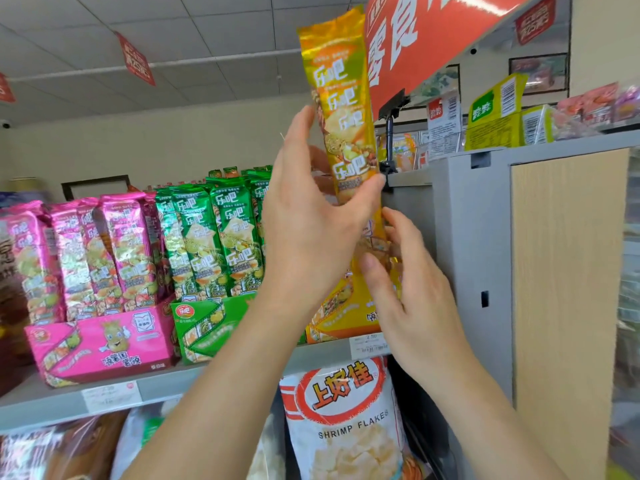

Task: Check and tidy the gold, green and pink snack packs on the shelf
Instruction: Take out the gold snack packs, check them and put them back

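Rising over the grey metal shelf [162, 384]'s right end, a tall gold foil snack pack [341, 109] is gripped by the left hand [311, 230]; the right hand [415, 306]'s grip cannot be told.

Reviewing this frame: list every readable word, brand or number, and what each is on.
"乐吧": gold pack, green packs, pink packs.
"上好佳": white bag.
"SHRIMP FLAKES": same white bag.
"2.50": price tag.
"零食": red sign, partly cut off.
Too blurred to read: hanging red sign, other price tag.
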`<state>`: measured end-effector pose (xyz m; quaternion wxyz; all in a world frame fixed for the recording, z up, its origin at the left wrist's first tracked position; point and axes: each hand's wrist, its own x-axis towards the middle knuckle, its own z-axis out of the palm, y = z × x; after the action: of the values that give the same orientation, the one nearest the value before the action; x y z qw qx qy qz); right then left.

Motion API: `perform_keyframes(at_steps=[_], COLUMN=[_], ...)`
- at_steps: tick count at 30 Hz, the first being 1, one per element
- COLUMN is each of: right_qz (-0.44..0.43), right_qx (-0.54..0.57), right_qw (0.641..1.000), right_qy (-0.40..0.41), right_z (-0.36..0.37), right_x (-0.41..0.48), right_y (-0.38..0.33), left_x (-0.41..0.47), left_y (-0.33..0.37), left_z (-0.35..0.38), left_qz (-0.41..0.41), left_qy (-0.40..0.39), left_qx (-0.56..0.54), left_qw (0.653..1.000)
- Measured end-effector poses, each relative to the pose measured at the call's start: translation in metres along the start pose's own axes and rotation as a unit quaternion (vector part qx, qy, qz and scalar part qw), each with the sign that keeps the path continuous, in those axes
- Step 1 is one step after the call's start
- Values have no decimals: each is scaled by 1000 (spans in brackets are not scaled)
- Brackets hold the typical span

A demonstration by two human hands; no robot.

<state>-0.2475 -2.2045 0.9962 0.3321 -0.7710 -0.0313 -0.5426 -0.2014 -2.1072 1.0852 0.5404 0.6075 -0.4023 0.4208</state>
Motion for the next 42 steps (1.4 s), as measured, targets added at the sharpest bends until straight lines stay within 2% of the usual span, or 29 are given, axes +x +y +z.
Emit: perform_keyframes(at_steps=[3,5,7,9,12,17,19,21,22,24,25,27,33,36,39,42], right_qz=[-10,-4,70,187,305,380,401,404,385,304,272,248,240,244,245,247], right_qx=[56,102,235,354,414,462,458,424,397,307,266,241,279,260,267,276], right_qw=[997,993,969,916,858,801,791,803,821,877,899,918,909,911,908,907], right_qy=[57,62,36,20,12,-20,-55,-109,-142,-211,-215,-193,-194,-205,-207,-200], right_z=[-2,-3,-3,-3,-3,-7,-9,-13,-14,-10,-6,6,34,43,51,56], right_x=[-18,-34,-53,-70,-90,-108,-113,-115,-115,-117,-121,-130,-154,-162,-167,-168], right_y=[-10,-17,-23,-28,-35,-44,-43,-45,-45,-56,-61,-68,-85,-86,-87,-87], left_x=[-12,-22,-33,-43,-58,-77,-81,-85,-87,-93,-96,-100,-108,-111,-113,-119], left_y=[1,-1,-7,-13,-19,-26,-28,-30,-31,-31,-31,-34,-47,-55,-63,-70], left_z=[-13,-20,-28,-36,-47,-68,-78,-87,-91,-98,-101,-110,-137,-148,-157,-164], left_qz=[-61,-128,-184,-209,-230,-228,-226,-226,-227,-237,-246,-264,-311,-335,-337,-345], left_qy=[-22,-62,-86,-83,-77,-81,-80,-65,-56,-31,-15,22,94,123,144,133], left_qx=[-124,-231,-303,-324,-345,-366,-364,-351,-343,-334,-335,-345,-395,-416,-378,-356], left_qw=[990,963,931,919,907,899,900,906,910,912,910,900,859,837,850,858])
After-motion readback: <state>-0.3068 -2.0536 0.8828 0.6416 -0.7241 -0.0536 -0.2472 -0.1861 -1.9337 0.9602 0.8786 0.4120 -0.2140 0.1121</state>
